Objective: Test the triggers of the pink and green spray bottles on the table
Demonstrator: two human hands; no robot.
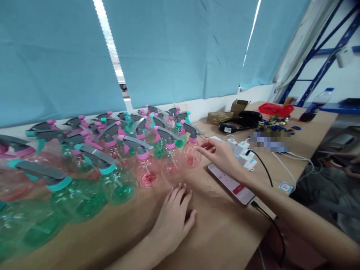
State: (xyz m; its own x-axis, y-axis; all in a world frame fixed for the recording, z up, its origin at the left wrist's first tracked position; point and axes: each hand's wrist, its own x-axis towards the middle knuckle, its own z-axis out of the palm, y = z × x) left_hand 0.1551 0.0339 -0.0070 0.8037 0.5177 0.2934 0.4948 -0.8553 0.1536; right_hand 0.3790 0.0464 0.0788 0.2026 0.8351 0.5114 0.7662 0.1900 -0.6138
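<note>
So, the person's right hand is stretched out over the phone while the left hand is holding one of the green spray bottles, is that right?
Not quite. In the head view the left hand holds no bottle: it lies flat and open on the table, fingers spread, apart from the green spray bottles. The right hand is indeed stretched out over the phone.

Pink and green spray bottles [147,172] with grey triggers [135,142] on a tan table [219,232], blue blinds [182,48] behind.

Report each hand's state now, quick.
Left hand: open, flat on the brown wooden table, holding nothing.
Right hand: open, empty, fingers stretched toward the clear pink plastic spray bottle.
</note>
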